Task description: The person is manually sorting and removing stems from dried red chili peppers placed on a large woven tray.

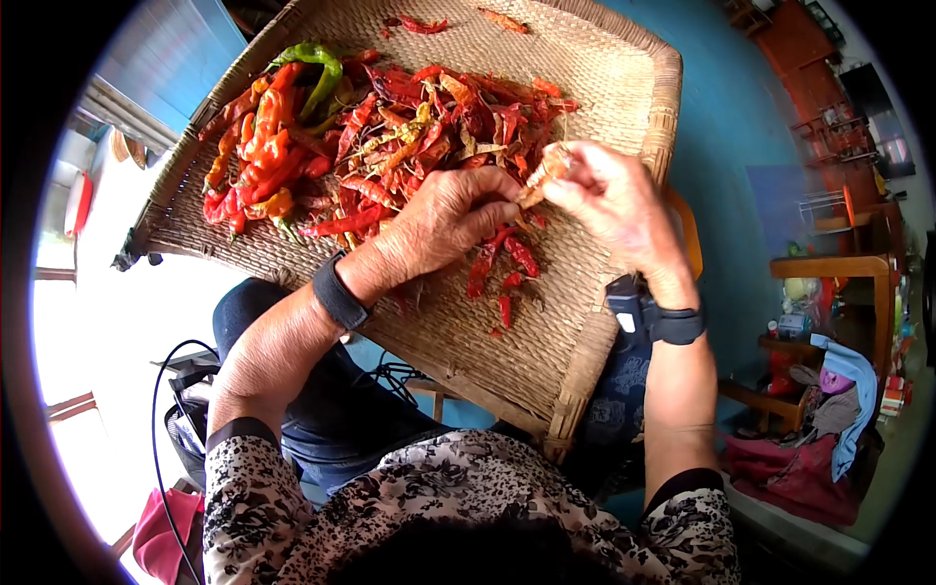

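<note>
A pale, orange-brown dried chili pepper [539, 181] is stretched between my two hands above a shallow woven tray. My left hand [450, 216] pinches its lower left end between thumb and fingers. The fingers of my right hand [616, 200] are closed on its upper right end. Under and beyond my left hand spreads a heap of dried red chilies [390, 146]. Glossy fresh red and orange peppers [268, 156] lie at its left, with a curled green pepper [324, 83] on top. Several small red chili pieces [507, 283] are scattered just below my hands.
The woven tray [624, 58] has a raised rim and slants across my lap. A wooden chair [829, 268] and a heap of clothes [809, 458] are at the right. A black cable [156, 429] hangs at the left, near a pink cloth [164, 536].
</note>
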### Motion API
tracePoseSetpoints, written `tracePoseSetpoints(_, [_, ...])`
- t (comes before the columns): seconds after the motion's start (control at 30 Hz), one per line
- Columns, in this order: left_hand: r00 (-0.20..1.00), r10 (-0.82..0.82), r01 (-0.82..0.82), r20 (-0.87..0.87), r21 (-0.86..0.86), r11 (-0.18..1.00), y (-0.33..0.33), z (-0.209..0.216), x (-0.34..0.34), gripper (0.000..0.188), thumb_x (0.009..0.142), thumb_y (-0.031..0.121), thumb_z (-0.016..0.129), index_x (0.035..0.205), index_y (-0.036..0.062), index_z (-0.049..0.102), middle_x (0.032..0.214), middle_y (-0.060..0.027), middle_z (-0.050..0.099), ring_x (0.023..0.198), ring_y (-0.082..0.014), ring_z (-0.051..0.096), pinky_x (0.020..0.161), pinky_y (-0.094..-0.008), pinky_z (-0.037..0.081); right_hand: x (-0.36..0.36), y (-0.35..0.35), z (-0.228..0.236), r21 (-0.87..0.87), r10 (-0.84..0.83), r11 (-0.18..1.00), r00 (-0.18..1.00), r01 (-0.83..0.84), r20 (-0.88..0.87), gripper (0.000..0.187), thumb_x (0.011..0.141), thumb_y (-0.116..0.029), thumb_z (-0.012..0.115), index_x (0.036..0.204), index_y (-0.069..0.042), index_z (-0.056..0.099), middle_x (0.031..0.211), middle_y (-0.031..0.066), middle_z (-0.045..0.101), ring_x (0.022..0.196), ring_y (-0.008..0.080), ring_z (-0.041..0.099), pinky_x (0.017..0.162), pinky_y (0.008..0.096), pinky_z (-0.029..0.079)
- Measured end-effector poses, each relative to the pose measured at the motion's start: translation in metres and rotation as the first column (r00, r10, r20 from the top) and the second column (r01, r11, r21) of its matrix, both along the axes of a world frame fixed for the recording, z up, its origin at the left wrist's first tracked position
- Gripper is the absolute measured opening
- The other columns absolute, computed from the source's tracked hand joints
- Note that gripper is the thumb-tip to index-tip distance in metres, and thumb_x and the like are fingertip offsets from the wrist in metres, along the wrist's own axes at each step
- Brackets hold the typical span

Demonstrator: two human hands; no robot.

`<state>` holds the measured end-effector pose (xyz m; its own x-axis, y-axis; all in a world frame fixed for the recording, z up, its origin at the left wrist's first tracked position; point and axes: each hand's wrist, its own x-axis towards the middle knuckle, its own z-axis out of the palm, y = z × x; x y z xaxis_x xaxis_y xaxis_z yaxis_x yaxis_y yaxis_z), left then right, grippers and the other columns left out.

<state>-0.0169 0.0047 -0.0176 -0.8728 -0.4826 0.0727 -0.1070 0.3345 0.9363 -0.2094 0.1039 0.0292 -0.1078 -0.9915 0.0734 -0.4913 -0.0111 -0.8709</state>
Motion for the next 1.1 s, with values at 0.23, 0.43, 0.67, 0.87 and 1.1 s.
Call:
tracePoseSetpoints(0.23, [0.926, 0.339, -0.364, -0.164, -0.620, 0.695, -0.048, 0.008, 0.014, 0.022, 0.091, 0.018, 0.063, 0.109, 0.0051, 0.065, 0.102, -0.0132, 0.067, 0.099, -0.0269, 0.062, 0.084, -0.0371, 0.050, -0.023, 0.007, 0.033, -0.382, -0.512, 0.851, 0.729, 0.360, -0.453, 0.014, 0.091, -0.016, 0.062, 0.085, -0.003, 0.059, 0.063, 0.0083, 0.062, 0.056, 0.0170, 0.059, 0.048, 0.0328, 0.044])
tracePoseSetpoints(0.43, [0.818, 0.566, -0.397, -0.106, -0.816, 0.421, -0.111, -0.028, 0.026, 0.044, 0.087, 0.017, 0.061, 0.128, 0.0085, 0.052, 0.124, -0.0176, 0.057, 0.107, -0.0369, 0.057, 0.088, -0.0445, 0.048, -0.091, 0.038, 0.029, -0.222, -0.467, 0.796, 0.339, 0.564, -0.817, 0.019, 0.090, -0.023, 0.061, 0.089, -0.005, 0.061, 0.078, 0.0156, 0.068, 0.079, 0.0399, 0.064, 0.067, 0.0470, 0.050])
tracePoseSetpoints(0.67, [0.905, 0.424, -0.279, -0.003, -0.757, 0.591, -0.098, -0.027, 0.012, 0.024, 0.082, 0.011, 0.061, 0.105, 0.0034, 0.059, 0.104, -0.0135, 0.064, 0.098, -0.0330, 0.062, 0.083, -0.0411, 0.051, -0.079, 0.032, 0.027, -0.092, -0.368, 0.825, 0.406, 0.557, -0.837, 0.029, 0.085, -0.025, 0.069, 0.106, -0.005, 0.066, 0.085, 0.0198, 0.068, 0.082, 0.0373, 0.066, 0.071, 0.0461, 0.051])
tracePoseSetpoints(0.87, [0.970, 0.242, -0.107, 0.033, -0.833, 0.542, -0.040, -0.018, -0.007, 0.026, 0.084, 0.007, 0.061, 0.110, 0.0042, 0.061, 0.107, -0.0117, 0.062, 0.101, -0.0278, 0.060, 0.089, -0.0372, 0.048, -0.022, 0.002, 0.026, -0.070, -0.232, 0.971, 0.827, 0.230, -0.512, 0.027, 0.087, -0.012, 0.068, 0.112, -0.002, 0.064, 0.088, 0.0163, 0.071, 0.075, 0.0207, 0.070, 0.067, 0.0308, 0.054])
tracePoseSetpoints(1.1, [0.994, -0.098, 0.022, -0.038, -0.840, 0.542, -0.002, -0.001, 0.004, 0.035, 0.072, 0.010, 0.060, 0.106, 0.0011, 0.063, 0.114, -0.0119, 0.060, 0.105, -0.0282, 0.056, 0.092, -0.0367, 0.048, 0.012, -0.018, 0.002, -0.127, -0.007, 0.989, 0.815, -0.081, -0.579, 0.036, 0.083, -0.003, 0.065, 0.118, -0.004, 0.058, 0.098, 0.0177, 0.066, 0.083, 0.0345, 0.065, 0.072, 0.0404, 0.054])
